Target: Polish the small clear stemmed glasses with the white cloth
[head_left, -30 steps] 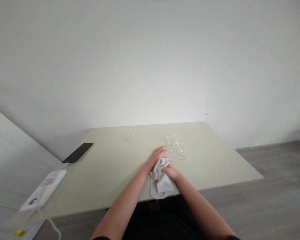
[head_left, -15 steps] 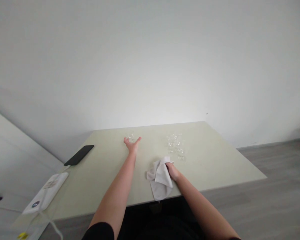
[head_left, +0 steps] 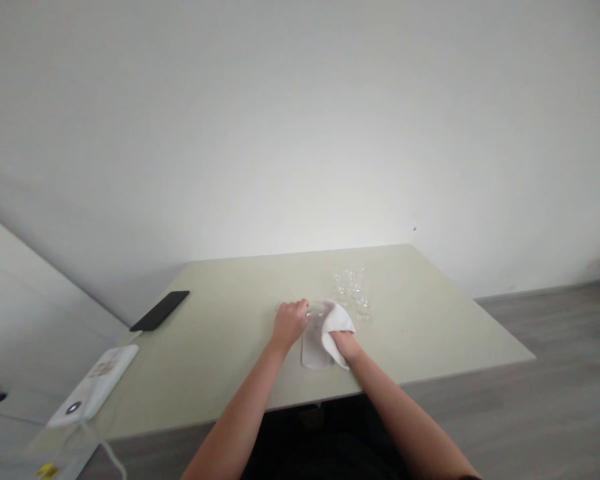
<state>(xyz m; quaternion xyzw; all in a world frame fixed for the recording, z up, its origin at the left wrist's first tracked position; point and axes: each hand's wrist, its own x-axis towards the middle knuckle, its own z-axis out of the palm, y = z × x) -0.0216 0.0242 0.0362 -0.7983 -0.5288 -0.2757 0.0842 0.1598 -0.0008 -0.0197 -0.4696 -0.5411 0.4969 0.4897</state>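
Note:
My left hand [head_left: 290, 321] is closed around a clear drinking glass [head_left: 316, 311], which lies on its side just above the table. The glass's far end points right, toward a white cloth [head_left: 318, 351]; its exact shape is hard to make out. In my right hand [head_left: 345, 343] the cloth is gripped, its folds partly covering the fingers and hanging beside the glass. Beyond the cloth, several clear glass pieces [head_left: 351, 287] stand in a cluster, partly hidden by it at the front.
The pale table [head_left: 430, 327] meets a white wall [head_left: 300, 133] at its back edge. On the left lie a black flat slab [head_left: 160, 311] and a white device [head_left: 93, 387] with a cable. Grey floor [head_left: 555, 333] shows on the right.
My left hand, open at the back left by a clear glass, has closed on it and brought it nearer and right, beside the cloth. My right hand's cloth has lifted and spread open.

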